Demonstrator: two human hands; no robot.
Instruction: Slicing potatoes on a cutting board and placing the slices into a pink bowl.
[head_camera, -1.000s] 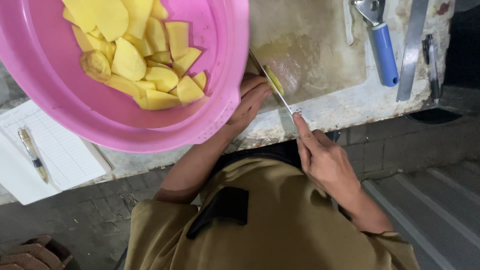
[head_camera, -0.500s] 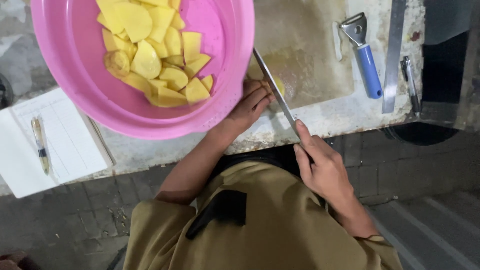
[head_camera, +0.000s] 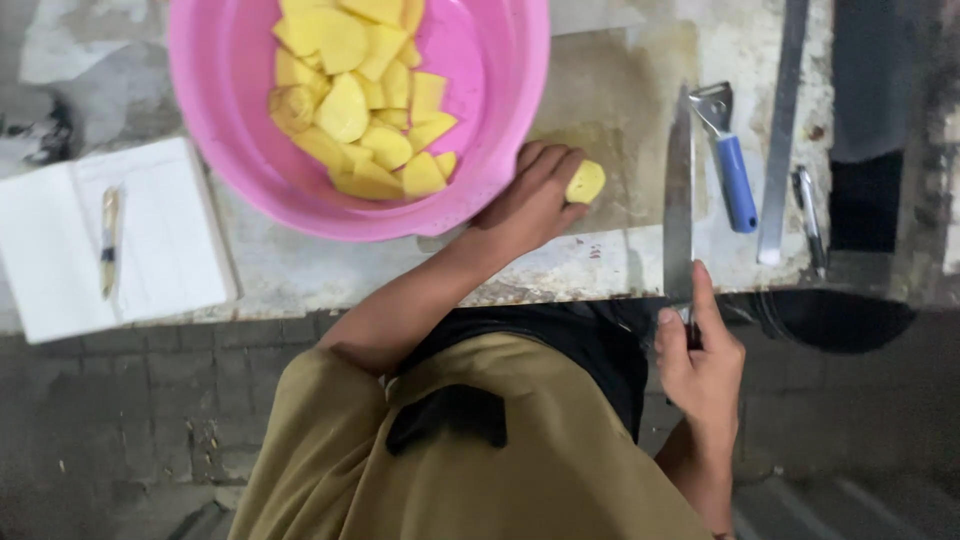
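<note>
Yellow potato piece (head_camera: 585, 182) under left hand (head_camera: 530, 200) (knife (head_camera: 679, 190) in right hand (head_camera: 700, 360)).

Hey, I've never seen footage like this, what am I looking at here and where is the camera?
The camera sits on a person's head and looks straight down at their own bare hands; no machine is involved. The left hand holds a yellow potato piece on a worn worktop. The right hand grips a long knife, its blade apart from the piece. A pink basin holds cut yellow slices. Nearby lie a blue-handled peeler, a metal ruler and an open notebook with a pen.
</note>
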